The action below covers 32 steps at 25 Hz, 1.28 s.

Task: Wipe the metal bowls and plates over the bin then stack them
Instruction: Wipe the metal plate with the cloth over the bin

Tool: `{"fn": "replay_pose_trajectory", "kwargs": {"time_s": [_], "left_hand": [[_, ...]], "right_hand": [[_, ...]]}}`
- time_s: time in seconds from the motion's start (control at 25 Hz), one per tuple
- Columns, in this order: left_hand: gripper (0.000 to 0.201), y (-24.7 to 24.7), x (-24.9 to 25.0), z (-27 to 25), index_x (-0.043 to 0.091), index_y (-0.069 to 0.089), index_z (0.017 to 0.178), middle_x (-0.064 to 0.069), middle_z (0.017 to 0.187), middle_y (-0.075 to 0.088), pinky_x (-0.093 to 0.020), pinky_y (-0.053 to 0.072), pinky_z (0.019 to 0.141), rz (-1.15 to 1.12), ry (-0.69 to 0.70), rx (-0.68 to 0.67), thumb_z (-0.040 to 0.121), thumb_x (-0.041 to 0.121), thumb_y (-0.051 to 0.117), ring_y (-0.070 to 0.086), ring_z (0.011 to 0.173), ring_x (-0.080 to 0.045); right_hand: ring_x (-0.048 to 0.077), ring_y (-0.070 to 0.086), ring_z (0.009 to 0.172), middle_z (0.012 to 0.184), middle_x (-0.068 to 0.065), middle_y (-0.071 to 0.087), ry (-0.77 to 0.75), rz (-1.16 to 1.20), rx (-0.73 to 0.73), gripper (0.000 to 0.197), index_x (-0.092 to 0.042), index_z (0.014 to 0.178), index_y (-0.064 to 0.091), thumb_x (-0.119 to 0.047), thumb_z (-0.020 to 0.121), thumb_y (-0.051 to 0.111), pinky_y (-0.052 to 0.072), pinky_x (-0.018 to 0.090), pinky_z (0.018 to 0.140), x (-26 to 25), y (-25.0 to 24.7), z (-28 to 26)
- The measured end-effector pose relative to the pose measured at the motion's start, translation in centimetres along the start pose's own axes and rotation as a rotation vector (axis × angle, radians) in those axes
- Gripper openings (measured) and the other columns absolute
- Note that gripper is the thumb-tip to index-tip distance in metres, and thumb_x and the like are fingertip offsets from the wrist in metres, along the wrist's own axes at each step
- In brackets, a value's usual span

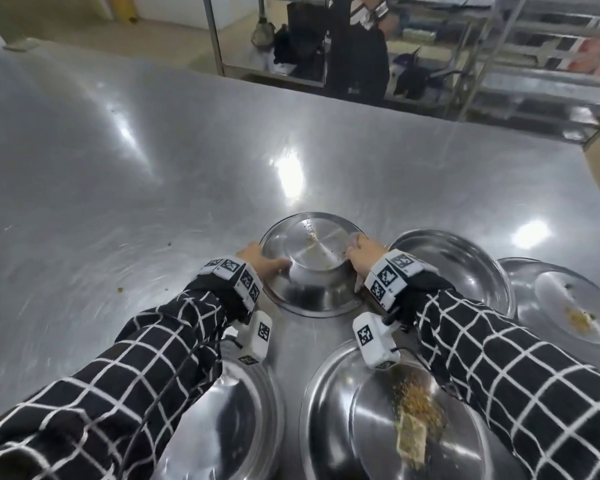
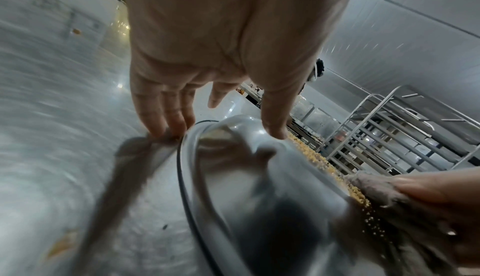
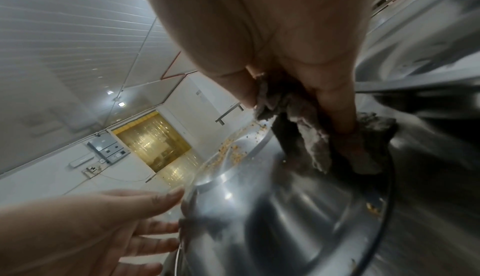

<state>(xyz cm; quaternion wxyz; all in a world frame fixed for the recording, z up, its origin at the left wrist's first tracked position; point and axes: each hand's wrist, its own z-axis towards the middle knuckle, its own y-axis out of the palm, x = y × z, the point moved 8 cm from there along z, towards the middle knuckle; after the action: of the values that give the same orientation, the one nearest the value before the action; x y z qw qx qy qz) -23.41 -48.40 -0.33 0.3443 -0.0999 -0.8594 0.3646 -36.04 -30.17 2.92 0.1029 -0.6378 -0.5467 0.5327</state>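
A small metal plate [image 1: 314,237] with crumbs rests on an upturned metal bowl [image 1: 312,292] on the steel table [image 1: 118,168]. My left hand [image 1: 260,259] is at the plate's left rim, fingers straight, thumb lying against the bowl [image 2: 259,177]. The left wrist view shows the left hand [image 2: 221,132] with its thumb tip on the bowl. My right hand [image 1: 361,252] is at the plate's right rim and pinches a grey cloth [image 3: 314,149] against the plate [image 3: 233,153]. No bin is in view.
An empty bowl [image 1: 458,265] sits right of my hands, and a crumbed plate [image 1: 568,306] further right. A large plate with food scraps [image 1: 395,427] and another bowl [image 1: 229,410] lie under my forearms. A person [image 1: 357,57] and racks [image 1: 534,64] stand beyond the table.
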Motion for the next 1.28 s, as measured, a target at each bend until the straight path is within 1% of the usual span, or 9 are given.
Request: {"fn": "replay_pose_trajectory", "kwargs": {"time_s": [0.12,0.28,0.36,0.52,0.72,0.88,0.96,1.04,1.28], "left_hand": [[0.036,-0.3,-0.7,1.9,0.015,0.063,0.090,0.001,0.072,0.058,-0.023,0.039,0.056,-0.125,-0.049,0.011,0.078,0.047,0.073,0.056,0.071,-0.017],[0.056,0.1,-2.1,3.5,0.007,0.066,0.085,-0.001,0.060,0.056,-0.023,0.040,0.050,-0.282,-0.116,-0.025,0.074,0.061,0.068,0.055,0.055,-0.015],[0.077,0.6,-2.7,4.6,0.005,0.066,0.097,-0.007,0.079,0.068,-0.031,0.055,0.069,-0.410,-0.133,-0.022,0.060,0.073,0.070,0.066,0.072,-0.021],[0.125,3.3,-5.7,9.9,0.009,0.049,0.127,-0.017,0.118,0.065,-0.053,0.052,0.090,-0.770,-0.123,0.033,0.027,0.074,0.084,0.066,0.102,-0.035],[0.110,-1.7,-0.7,2.5,0.011,0.035,0.140,-0.011,0.131,0.054,-0.041,0.050,0.093,-0.988,-0.017,0.129,0.052,0.047,0.089,0.059,0.110,-0.027],[0.080,-4.1,0.0,-0.1,0.003,0.038,0.139,-0.007,0.129,0.053,-0.019,0.053,0.065,-1.091,0.065,0.196,0.075,0.034,0.076,0.059,0.092,-0.017],[0.084,-5.1,-0.1,-1.4,0.002,0.040,0.137,-0.003,0.125,0.053,-0.025,0.054,0.079,-1.138,0.087,0.214,0.072,0.041,0.077,0.058,0.097,-0.016],[0.104,-5.5,0.4,-3.0,0.004,0.050,0.130,-0.013,0.124,0.062,-0.044,0.053,0.092,-1.186,0.100,0.189,0.046,0.056,0.085,0.063,0.105,-0.028],[0.105,-5.7,1.4,-6.8,0.008,0.057,0.117,-0.017,0.112,0.067,-0.050,0.053,0.090,-1.139,0.210,0.215,0.040,0.076,0.079,0.066,0.101,-0.034]], "right_hand": [[0.019,0.045,0.068,0.079,0.003,0.045,-0.040,0.052,-0.012,0.027,-0.020,0.084,0.043,0.003,0.095,0.035,0.035,0.017,0.058,-0.1,0.0,2.3],[0.032,0.050,0.120,0.133,0.016,0.052,0.007,0.046,0.016,0.038,-0.007,0.137,0.040,-0.009,0.099,0.037,0.039,0.032,0.095,0.5,-0.6,2.8],[0.033,0.050,0.119,0.135,0.017,0.049,0.024,0.065,0.029,0.039,-0.007,0.138,0.037,-0.007,0.099,0.036,0.038,0.027,0.089,0.8,-0.6,2.6],[0.034,0.047,0.122,0.133,0.020,0.049,0.006,0.157,0.086,0.035,-0.006,0.134,0.042,-0.005,0.100,0.036,0.031,0.024,0.081,0.7,-1.3,2.2],[0.029,0.051,0.118,0.140,0.013,0.046,0.018,0.217,0.042,0.048,-0.019,0.147,0.029,-0.016,0.100,0.039,0.038,0.027,0.092,0.3,-0.7,1.6],[0.028,0.051,0.117,0.131,0.009,0.050,-0.056,0.311,0.145,0.039,-0.015,0.137,0.042,-0.023,0.099,0.040,0.037,0.031,0.101,-1.0,-1.5,0.6],[0.029,0.051,0.113,0.124,0.013,0.051,-0.073,0.390,0.248,0.034,-0.009,0.128,0.048,-0.024,0.098,0.040,0.037,0.033,0.101,-1.6,-2.8,-0.3],[0.022,0.050,0.099,0.110,0.009,0.053,-0.083,0.448,0.314,0.028,-0.008,0.120,0.052,-0.023,0.100,0.038,0.035,0.025,0.086,-2.0,-4.1,-1.6],[0.021,0.047,0.088,0.098,0.004,0.052,-0.048,0.478,0.398,0.024,-0.017,0.112,0.054,-0.028,0.099,0.037,0.032,0.027,0.077,-0.7,-8.2,-8.2]]}}
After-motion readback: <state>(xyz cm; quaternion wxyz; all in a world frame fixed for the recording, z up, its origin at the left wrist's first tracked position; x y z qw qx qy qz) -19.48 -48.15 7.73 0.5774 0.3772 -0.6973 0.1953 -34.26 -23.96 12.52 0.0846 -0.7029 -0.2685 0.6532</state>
